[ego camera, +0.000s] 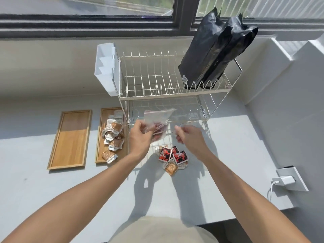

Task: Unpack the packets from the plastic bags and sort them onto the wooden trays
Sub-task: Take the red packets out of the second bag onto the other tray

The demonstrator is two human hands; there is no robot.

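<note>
Gripping the clear plastic bag [156, 120] mid-frame in our left hand [140, 135], we should tip it so our loosely curled right hand [189, 135] catches the red packets.

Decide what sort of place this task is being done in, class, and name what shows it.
Probably a home kitchen counter by a window: a two-tier wire dish rack stands on the white counter, a window frame runs behind it, and a wall socket with a charger sits at the right.
</note>
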